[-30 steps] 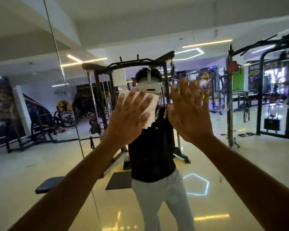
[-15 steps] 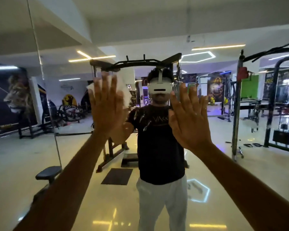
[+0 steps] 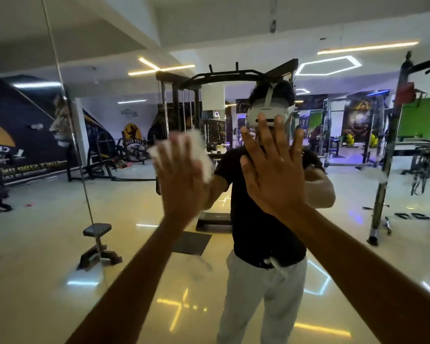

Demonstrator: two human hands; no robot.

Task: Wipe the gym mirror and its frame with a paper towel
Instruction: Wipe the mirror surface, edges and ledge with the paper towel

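1. The seam (image 3: 67, 135) in the mirror (image 3: 358, 256) lies left of my reach — I could miss that strip.
2. My left hand (image 3: 181, 182) presses the paper towel (image 3: 201, 155) flat on the glass, fingers straight; it could slip out.
3. My right hand (image 3: 273, 167) is spread wide and bare on the glass — likely to leave smudges.

A black cable rack (image 3: 224, 78) stood mid-room, a small padded stool (image 3: 97, 244) to its left on the glossy floor (image 3: 35, 244). A lion mural (image 3: 23, 135) covered the left wall; a hexagonal light (image 3: 328, 67) glowed overhead.
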